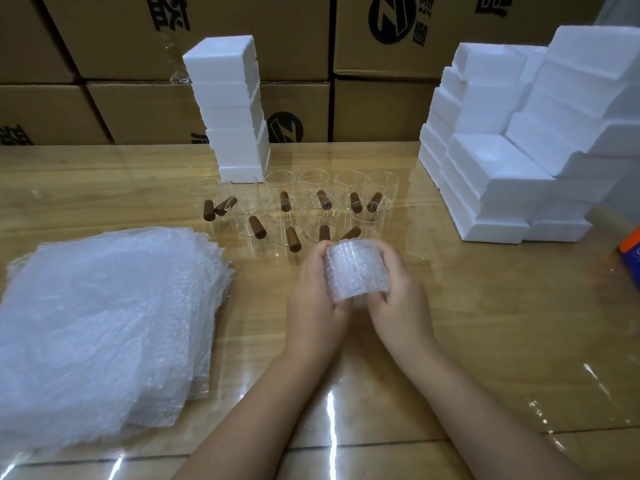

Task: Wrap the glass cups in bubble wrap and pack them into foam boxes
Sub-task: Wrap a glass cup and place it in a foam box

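Observation:
Both hands hold one bubble-wrapped cup [355,270] above the middle of the wooden table [485,323]. My left hand [317,299] grips its left side, and my right hand [398,296] grips its right side with the thumb curled under the lower edge. The glass inside is hidden by the wrap. Behind the hands stand several bare glass cups [313,194] with brown wooden handles [293,239]. A thick pile of bubble wrap sheets [104,323] lies at the left. White foam boxes stand stacked in a tower [232,109] at the back and in a larger heap [519,143] at the right.
Brown cardboard cartons [381,46] form a wall along the table's far edge. An orange and blue object [632,251] pokes in at the right edge. The table has a glossy transparent cover with glare streaks near the front.

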Tool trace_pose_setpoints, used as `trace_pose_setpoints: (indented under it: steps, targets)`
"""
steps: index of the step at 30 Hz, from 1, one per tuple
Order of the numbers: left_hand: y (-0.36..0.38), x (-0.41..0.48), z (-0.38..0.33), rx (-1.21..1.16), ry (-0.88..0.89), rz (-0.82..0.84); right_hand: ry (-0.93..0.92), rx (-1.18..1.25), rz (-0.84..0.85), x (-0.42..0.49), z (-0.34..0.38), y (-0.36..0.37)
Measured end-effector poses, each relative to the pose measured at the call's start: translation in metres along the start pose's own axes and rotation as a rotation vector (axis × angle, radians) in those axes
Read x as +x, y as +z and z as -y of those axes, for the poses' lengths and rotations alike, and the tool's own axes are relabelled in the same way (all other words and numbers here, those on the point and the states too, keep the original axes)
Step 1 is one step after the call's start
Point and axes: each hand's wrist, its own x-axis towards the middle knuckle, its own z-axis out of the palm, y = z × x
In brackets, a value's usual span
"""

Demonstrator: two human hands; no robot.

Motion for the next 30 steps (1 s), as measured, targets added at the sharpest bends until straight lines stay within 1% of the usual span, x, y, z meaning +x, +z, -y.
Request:
trace_pose_setpoints:
  steps: [2, 7, 9, 12, 15, 17, 19, 22, 24, 25, 27, 28, 30]
  targets:
    - [-0.001, 0.0, 0.0, 0.043, 0.051, 0.015, -0.011, -0.042, -0.008, 0.002, -0.004, -0.002]
    - [-0.001, 0.001, 0.001, 0.075, 0.126, 0.047, -0.101, -0.266, -0.04, 0.004, -0.005, -0.002]
    - [-0.001, 0.002, 0.001, 0.059, 0.085, 0.025, -0.104, -0.23, -0.036, 0.004, -0.002, -0.001]
    - [-0.004, 0.006, 0.007, -0.04, -0.016, -0.063, -0.105, -0.159, 0.008, 0.004, -0.001, -0.001]
    - [-0.006, 0.01, 0.012, -0.124, -0.112, -0.124, -0.047, -0.198, 0.085, 0.004, -0.004, 0.002]
    - [-0.004, 0.01, 0.012, -0.111, -0.115, -0.077, 0.023, -0.212, 0.111, 0.003, -0.006, 0.005]
    - [-0.005, 0.011, 0.014, -0.112, -0.095, 0.024, 0.123, -0.165, 0.123, 0.004, -0.01, 0.005]
    - [-0.015, 0.012, 0.02, -0.114, 0.058, 0.294, 0.265, -0.034, 0.158, 0.011, -0.015, -0.002]
    - [-0.022, 0.014, 0.024, 0.005, 0.197, 0.439, 0.304, 0.026, 0.178, 0.018, -0.019, -0.011]
    - [-0.023, 0.015, 0.025, 0.108, 0.267, 0.457, 0.295, 0.025, 0.2, 0.02, -0.021, -0.016]
    - [-0.022, 0.016, 0.025, 0.286, 0.375, 0.41, 0.288, -0.013, 0.293, 0.023, -0.024, -0.024]
    - [-0.021, 0.016, 0.024, 0.329, 0.42, 0.388, 0.287, -0.039, 0.354, 0.023, -0.025, -0.026]
    - [-0.019, 0.016, 0.02, 0.328, 0.514, 0.38, 0.274, -0.073, 0.482, 0.023, -0.024, -0.027]
